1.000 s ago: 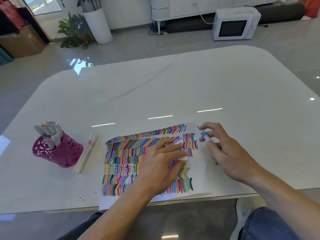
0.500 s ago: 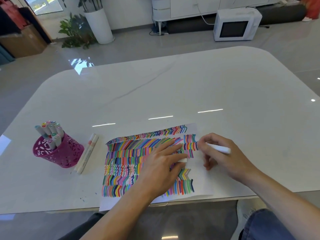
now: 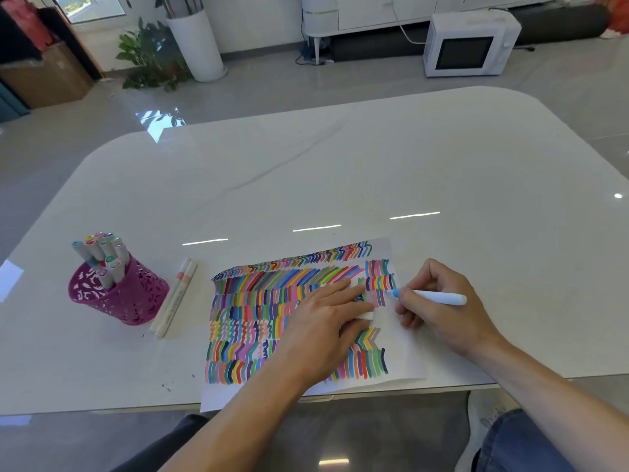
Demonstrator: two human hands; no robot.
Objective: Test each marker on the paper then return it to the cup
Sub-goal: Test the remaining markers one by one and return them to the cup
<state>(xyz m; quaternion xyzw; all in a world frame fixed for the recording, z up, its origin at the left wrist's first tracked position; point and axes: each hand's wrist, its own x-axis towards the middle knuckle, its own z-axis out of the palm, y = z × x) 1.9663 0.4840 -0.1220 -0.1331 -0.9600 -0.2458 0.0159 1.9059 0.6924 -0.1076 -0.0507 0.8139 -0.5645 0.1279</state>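
A sheet of paper [image 3: 403, 349] covered in rows of coloured strokes lies at the table's near edge. My left hand [image 3: 323, 328] lies flat on it with fingers spread, a small white marker cap [image 3: 367, 315] between its fingertips. My right hand [image 3: 439, 301] grips a white marker [image 3: 439, 297] with a light blue tip, the tip touching the paper beside the upper right strokes. A magenta perforated cup [image 3: 119, 294] at the left holds several capped markers [image 3: 102, 253].
Two white markers [image 3: 175, 298] lie side by side on the white table [image 3: 374, 165] between cup and paper. Beyond the table, on the floor, stand a white microwave [image 3: 471, 44], a tall white planter [image 3: 197, 42] and a cardboard box [image 3: 47, 80].
My right hand turned the marker tip down and lowered it from above the paper's right edge onto the sheet. My left hand stayed on the paper.
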